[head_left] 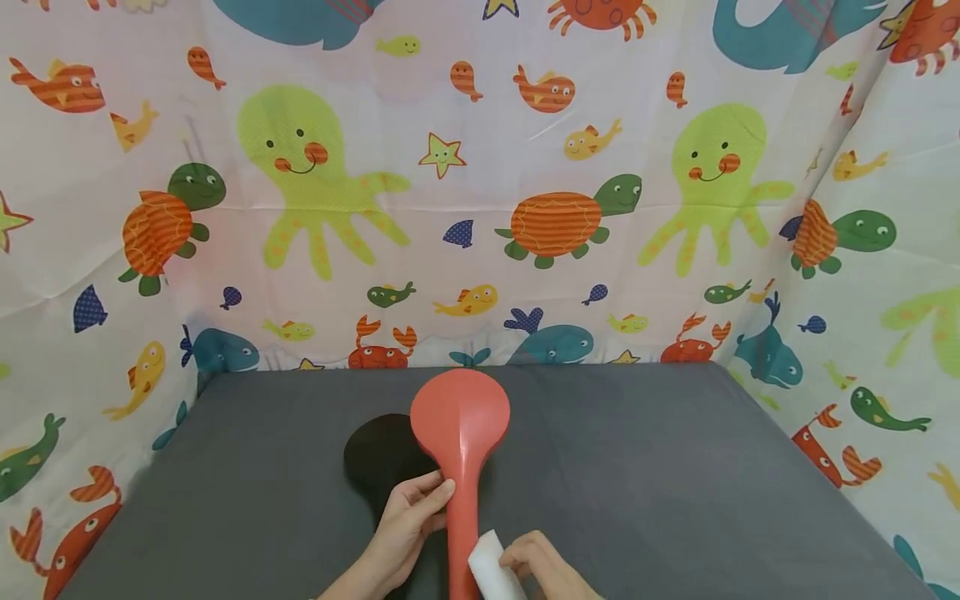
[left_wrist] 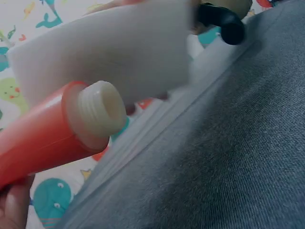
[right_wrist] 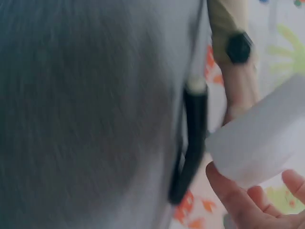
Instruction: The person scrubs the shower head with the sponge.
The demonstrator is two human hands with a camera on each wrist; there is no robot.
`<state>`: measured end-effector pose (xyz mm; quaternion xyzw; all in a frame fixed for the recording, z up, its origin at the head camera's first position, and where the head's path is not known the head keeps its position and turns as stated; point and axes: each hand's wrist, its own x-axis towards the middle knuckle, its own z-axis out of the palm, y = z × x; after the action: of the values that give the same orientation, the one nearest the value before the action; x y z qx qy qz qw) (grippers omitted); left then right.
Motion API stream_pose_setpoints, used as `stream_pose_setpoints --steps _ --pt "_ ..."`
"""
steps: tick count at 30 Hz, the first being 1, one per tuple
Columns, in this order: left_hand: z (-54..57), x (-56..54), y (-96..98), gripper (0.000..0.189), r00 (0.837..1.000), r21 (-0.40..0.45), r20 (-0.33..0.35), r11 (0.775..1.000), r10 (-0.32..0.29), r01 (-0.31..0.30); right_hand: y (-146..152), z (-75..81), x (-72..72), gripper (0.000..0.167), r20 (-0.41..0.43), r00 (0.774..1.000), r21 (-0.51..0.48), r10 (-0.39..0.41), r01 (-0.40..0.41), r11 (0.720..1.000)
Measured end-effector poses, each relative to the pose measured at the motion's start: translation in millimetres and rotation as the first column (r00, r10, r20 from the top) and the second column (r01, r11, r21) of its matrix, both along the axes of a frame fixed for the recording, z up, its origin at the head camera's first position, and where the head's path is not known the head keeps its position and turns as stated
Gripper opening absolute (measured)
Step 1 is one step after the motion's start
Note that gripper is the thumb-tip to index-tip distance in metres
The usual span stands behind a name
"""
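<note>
My left hand [head_left: 408, 521] grips the neck of a red long-necked bottle [head_left: 461, 417], its wide rounded end facing away from me. In the left wrist view the neck ends in an off-white threaded mouth [left_wrist: 102, 109] with no cap on it. A white, sponge-like block [head_left: 495, 567] is held in the fingers of my right hand [head_left: 543, 567], right beside the neck; whether the two touch I cannot tell. The block [right_wrist: 262, 138] looks smooth in the right wrist view, with fingers [right_wrist: 233, 195] along its lower side.
A black object [head_left: 386, 454] of similar shape lies on the grey tabletop [head_left: 637, 467], partly behind the red bottle and left hand. Its dark neck [right_wrist: 194, 124] shows a pale tip. A sea-animal patterned curtain [head_left: 465, 125] encloses the table's back and sides.
</note>
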<state>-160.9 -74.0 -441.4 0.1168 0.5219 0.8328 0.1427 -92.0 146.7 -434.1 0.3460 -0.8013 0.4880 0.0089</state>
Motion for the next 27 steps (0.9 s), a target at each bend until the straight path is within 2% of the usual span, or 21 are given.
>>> stream_pose_setpoints --steps 3,5,8,11,14,18,23,27 --pt "-3.3 -5.9 8.6 0.039 0.998 -0.042 0.055 0.999 0.001 0.001 17 15.9 -6.0 0.038 0.110 0.991 0.074 -0.079 0.071 0.995" --pt "-5.1 -9.5 15.0 0.040 0.996 -0.064 0.084 0.998 0.007 -0.002 26 22.7 -12.3 0.038 0.117 0.978 0.144 -0.171 0.154 0.978" --pt "-10.0 -14.5 24.2 0.040 0.993 -0.079 0.116 0.997 0.007 0.002 34 23.2 -20.7 0.042 0.060 0.941 0.291 -0.334 0.304 0.907" --pt "-15.0 -18.0 31.4 0.042 0.990 -0.090 0.142 0.996 0.005 0.008 34 19.1 -25.7 0.047 0.037 0.900 0.419 -0.435 0.381 0.824" --pt "-19.1 -21.0 37.3 0.043 0.987 -0.087 0.160 0.996 0.012 0.002 30 10.5 -28.5 0.047 -0.047 0.888 0.470 -0.457 0.424 0.774" --pt "-22.8 -22.4 44.6 0.044 0.982 -0.092 0.184 0.996 0.032 -0.015 25 0.1 -30.5 0.044 -0.155 0.886 0.508 -0.437 0.451 0.734" --pt "-28.0 -21.5 51.1 0.046 0.975 -0.095 0.219 0.995 0.050 -0.030 26 -6.6 -32.1 0.046 -0.170 0.890 0.572 -0.423 0.439 0.693" --pt "-31.2 -22.2 52.9 0.046 0.973 -0.098 0.226 0.995 0.052 -0.030 29 -10.7 -32.9 0.046 -0.177 0.896 0.599 -0.407 0.426 0.679"
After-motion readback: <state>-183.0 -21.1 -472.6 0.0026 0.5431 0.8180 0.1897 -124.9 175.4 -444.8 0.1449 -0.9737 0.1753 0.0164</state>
